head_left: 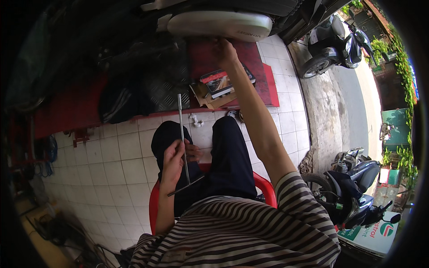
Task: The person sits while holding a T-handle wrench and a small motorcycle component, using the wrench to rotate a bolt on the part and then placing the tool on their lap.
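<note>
My left hand (pixel 174 158) holds a metal T-handle wrench (pixel 180 116) upright over my lap, its shaft between thumb and fingers and its crossbar low near my thigh. My right arm stretches up to the underside of a silver oval cover (pixel 214 22) on a scooter. There my right hand (pixel 225 53) has its fingertips bent in at the cover's lower edge, too hidden to show whether they grip anything. Just below that hand, boxes (pixel 216 89) and cardboard lie on the red lift platform (pixel 269 87).
I sit on a red plastic chair (pixel 263 187) on white floor tiles (pixel 111 174). A dark cloth (pixel 120 100) lies at the platform's left. Parked scooters (pixel 333 47) stand outside to the right, one low beside a signboard (pixel 371 236). Cables (pixel 44 167) are at the far left.
</note>
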